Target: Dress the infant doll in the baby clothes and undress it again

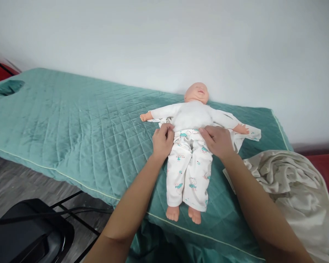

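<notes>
A baby doll [193, 114] lies on its back with its head toward the wall, arms spread and bare feet toward me. White printed baby pants [190, 164] cover its legs up to the waist. My left hand [163, 138] is closed on the waistband at one side of the doll. At the other side, my right hand [216, 138] pinches the same waistband, thumb on top. A printed baby shirt [253, 133] lies spread out beneath the doll's back and arms.
The doll rests on a bed with a green quilted cover [84, 128] that runs along a white wall. A crumpled pale cloth [293, 182] lies at the right edge. At lower left stands a black chair [30, 230]. The cover has a hole [8, 87] at its far left.
</notes>
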`<state>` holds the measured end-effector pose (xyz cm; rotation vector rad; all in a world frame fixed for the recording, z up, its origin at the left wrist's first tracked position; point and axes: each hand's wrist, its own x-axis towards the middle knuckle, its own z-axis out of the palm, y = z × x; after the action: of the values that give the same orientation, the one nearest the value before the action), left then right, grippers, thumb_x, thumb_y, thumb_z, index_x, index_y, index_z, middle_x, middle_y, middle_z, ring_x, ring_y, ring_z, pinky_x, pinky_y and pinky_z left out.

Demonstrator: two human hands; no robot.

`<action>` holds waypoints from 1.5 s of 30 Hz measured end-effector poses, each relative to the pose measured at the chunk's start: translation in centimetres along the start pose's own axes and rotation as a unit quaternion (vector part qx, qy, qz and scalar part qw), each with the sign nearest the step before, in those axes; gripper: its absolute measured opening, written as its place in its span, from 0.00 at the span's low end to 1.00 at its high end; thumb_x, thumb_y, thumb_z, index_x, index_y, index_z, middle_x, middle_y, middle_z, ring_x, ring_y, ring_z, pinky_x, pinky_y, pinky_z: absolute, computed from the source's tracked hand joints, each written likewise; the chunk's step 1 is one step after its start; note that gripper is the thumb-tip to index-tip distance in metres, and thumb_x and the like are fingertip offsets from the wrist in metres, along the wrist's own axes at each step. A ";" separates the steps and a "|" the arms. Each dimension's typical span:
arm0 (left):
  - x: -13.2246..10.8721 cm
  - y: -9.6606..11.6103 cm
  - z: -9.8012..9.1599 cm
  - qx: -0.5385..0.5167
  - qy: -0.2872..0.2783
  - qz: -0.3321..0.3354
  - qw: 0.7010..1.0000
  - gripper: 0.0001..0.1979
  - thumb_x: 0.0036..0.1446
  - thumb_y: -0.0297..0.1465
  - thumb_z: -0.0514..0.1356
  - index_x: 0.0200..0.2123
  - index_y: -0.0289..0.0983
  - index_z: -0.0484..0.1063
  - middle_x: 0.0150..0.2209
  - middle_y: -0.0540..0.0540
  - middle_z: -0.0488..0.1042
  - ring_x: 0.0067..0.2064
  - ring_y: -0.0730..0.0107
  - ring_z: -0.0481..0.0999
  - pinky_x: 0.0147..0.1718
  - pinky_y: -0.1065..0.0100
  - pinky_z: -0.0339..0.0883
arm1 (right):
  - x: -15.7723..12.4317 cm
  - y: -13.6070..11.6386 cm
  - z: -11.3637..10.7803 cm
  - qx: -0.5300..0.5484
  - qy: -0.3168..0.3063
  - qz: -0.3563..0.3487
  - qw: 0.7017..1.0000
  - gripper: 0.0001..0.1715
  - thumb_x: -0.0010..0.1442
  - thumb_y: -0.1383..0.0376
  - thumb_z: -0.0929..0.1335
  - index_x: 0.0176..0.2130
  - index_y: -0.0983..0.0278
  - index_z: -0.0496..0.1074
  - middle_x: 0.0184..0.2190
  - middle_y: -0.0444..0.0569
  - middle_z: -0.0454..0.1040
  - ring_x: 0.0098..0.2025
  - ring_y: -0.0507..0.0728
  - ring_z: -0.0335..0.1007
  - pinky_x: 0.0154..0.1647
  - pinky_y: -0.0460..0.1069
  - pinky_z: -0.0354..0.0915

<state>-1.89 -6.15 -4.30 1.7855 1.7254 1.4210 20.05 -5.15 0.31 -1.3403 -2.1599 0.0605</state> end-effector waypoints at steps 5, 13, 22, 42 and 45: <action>0.2 -0.3 0.3 0.043 0.018 0.042 0.998 0.10 0.61 0.26 0.53 0.39 0.40 0.73 0.26 0.51 0.72 0.29 0.66 0.68 0.39 0.65 0.61 | -1.1 -0.2 0.2 -0.037 0.037 -0.033 0.998 0.27 0.71 0.55 0.60 0.21 0.59 0.56 0.18 0.45 0.64 0.24 0.55 0.58 0.31 0.52 0.48; 0.3 -0.3 0.5 0.097 0.021 0.052 0.994 0.10 0.61 0.26 0.54 0.40 0.40 0.74 0.24 0.51 0.71 0.28 0.64 0.69 0.43 0.63 0.61 | -3.4 -1.0 -0.2 -0.053 0.043 0.001 0.998 0.27 0.71 0.54 0.60 0.22 0.60 0.59 0.18 0.45 0.65 0.23 0.54 0.60 0.28 0.52 0.48; 0.5 -0.4 0.5 0.085 0.010 0.017 0.996 0.11 0.61 0.26 0.53 0.41 0.40 0.74 0.22 0.52 0.66 0.27 0.64 0.66 0.35 0.66 0.57 | -4.8 -0.7 -0.8 0.098 -0.020 0.101 0.990 0.29 0.70 0.48 0.61 0.22 0.60 0.56 0.19 0.42 0.60 0.25 0.53 0.61 0.30 0.50 0.54; 0.8 -0.7 0.0 -0.218 -0.132 -0.015 0.967 0.22 0.59 0.37 0.63 0.57 0.45 0.66 0.42 0.47 0.70 0.42 0.67 0.72 0.38 0.70 0.68 | -5.1 1.4 -0.7 0.394 -0.049 0.191 0.898 0.32 0.47 0.49 0.79 0.45 0.60 0.71 0.41 0.45 0.72 0.45 0.58 0.68 0.46 0.52 0.65; 0.9 -0.8 0.3 -0.224 -0.147 -0.016 0.963 0.26 0.56 0.40 0.65 0.57 0.45 0.64 0.48 0.45 0.71 0.47 0.65 0.74 0.41 0.69 0.69 | -4.8 1.6 -0.3 0.395 -0.018 0.182 0.900 0.29 0.46 0.50 0.79 0.42 0.61 0.72 0.44 0.46 0.70 0.47 0.59 0.68 0.47 0.52 0.65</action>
<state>-2.34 -5.04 -4.62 1.6075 1.1664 1.3212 22.99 -8.45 -2.20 -1.1995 -1.5745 0.9993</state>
